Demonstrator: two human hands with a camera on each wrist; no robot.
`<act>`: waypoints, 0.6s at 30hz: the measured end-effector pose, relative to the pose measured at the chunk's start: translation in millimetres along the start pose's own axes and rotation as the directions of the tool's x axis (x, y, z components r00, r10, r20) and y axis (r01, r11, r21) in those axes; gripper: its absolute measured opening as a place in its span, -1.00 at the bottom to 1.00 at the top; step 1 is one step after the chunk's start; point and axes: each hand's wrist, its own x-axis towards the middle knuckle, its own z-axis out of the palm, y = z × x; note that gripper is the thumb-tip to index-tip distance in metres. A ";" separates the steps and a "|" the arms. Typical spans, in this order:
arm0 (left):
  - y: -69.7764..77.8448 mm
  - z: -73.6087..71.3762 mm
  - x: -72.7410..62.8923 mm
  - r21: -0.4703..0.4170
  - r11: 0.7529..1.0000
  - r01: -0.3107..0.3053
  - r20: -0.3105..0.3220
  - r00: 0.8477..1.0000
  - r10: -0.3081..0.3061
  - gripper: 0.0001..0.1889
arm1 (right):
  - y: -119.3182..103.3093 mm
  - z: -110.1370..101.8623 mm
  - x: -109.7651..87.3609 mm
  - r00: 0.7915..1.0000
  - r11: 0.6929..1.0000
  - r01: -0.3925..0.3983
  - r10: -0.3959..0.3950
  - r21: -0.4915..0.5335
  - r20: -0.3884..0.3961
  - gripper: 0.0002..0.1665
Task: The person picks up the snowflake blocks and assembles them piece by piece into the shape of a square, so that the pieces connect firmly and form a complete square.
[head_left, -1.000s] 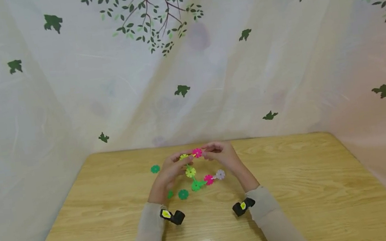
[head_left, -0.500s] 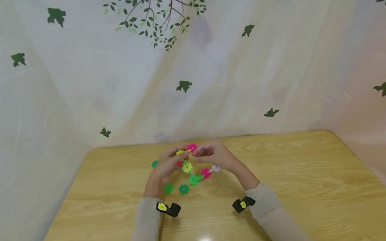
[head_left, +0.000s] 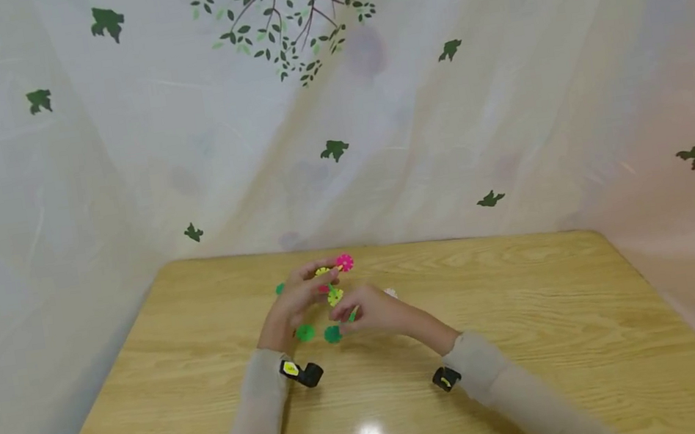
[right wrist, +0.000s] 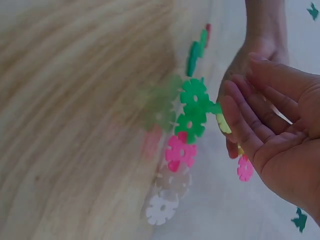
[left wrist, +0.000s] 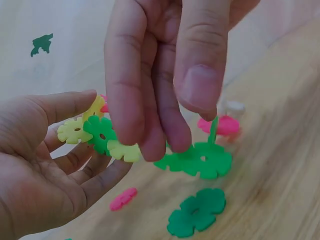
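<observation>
My left hand [head_left: 293, 302] holds a chain of interlocking flower-shaped plastic discs; thumb and fingers are around its yellow discs [left wrist: 72, 131] and one green disc [left wrist: 101, 135]. A pink disc [head_left: 345, 262] sticks out past the fingertips. Lower down, the chain runs through joined green discs [right wrist: 192, 107] and a pink disc [right wrist: 181, 151] to whitish discs [right wrist: 161, 209] at its end. My right hand [head_left: 377, 311] hovers over the green part, partly covering it in the head view. Its fingers are loosely bent, with nothing between them and the thumb in the right wrist view.
Loose on the wooden table [head_left: 538, 338] are a dark green disc [head_left: 333, 334], a green disc [head_left: 304, 333], another green disc [head_left: 280, 289] behind the left hand, and a small pink disc [left wrist: 123, 199]. A printed curtain [head_left: 232, 152] hangs behind the table.
My right hand has left the pink disc at the chain's top and come down towards me, over the green discs. My left hand keeps its hold, shifted slightly left.
</observation>
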 end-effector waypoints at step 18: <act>1.2 -1.2 8.6 0.090 0.996 -0.020 0.007 1.000 0.019 -0.55 | -5.8 21.2 -5.6 0.990 0.968 -0.024 0.057 -0.251 0.126 -0.68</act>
